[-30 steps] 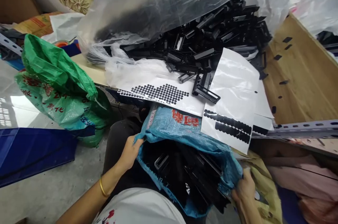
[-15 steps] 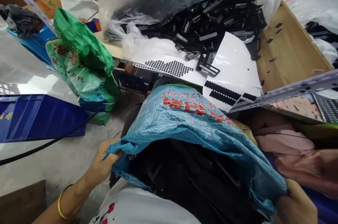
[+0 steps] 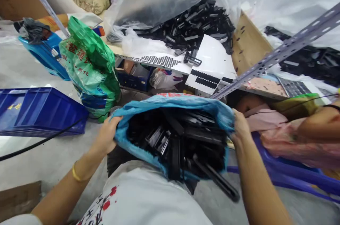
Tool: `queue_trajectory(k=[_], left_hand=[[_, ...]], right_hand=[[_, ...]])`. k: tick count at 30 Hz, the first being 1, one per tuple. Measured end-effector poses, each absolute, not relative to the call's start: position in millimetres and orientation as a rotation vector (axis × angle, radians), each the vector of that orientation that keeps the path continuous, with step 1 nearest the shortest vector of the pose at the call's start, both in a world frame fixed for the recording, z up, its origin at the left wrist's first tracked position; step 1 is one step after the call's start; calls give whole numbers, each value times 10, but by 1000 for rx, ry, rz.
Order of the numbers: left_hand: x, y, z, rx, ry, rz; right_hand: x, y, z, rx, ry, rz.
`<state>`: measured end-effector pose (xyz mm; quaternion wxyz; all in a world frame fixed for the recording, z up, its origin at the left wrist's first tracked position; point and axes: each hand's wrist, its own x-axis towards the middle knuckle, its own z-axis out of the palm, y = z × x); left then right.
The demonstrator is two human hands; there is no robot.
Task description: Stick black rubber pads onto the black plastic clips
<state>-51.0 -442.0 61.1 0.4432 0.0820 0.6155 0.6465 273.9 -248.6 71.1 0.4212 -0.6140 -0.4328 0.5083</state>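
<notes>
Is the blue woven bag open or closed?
Open: both hands, left hand and right hand, spread the blue woven bag, showing black plastic parts.

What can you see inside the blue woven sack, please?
The blue woven sack, held open by the left hand and right hand, holds black plastic parts. Its lower contents are hidden.

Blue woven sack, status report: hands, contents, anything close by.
Left hand and right hand each grip the blue woven sack rim, mouth open. Black plastic parts fill it, one strip poking out. Green woven bag stands left.
</notes>
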Motion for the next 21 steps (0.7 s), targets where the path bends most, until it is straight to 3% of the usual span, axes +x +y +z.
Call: queue_trajectory(k=[4, 9, 12, 16, 19, 21], left_hand=[[-574, -3995, 406, 73, 1431, 1599], [-759, -3856, 355, 27, 1458, 1604], [-847, -3966, 346, 61, 1537, 1507], [-884, -4245, 206, 282, 1779, 1193], [-839, -4361, 126, 322, 1784, 835], [-798, -4327, 148, 266, 1760, 873]], right_hand=[[2440, -2226, 381, -1616, -886, 1442], [2864, -2545, 121, -1679, -734, 1492], [2964, -3129, 109, -1817, -647, 1801], [2646, -3775, 175, -1687, -781, 2193], [2446, -3767, 282, -1658, -1007, 2137], [2496, -3579, 376, -1680, -1128, 2111]])
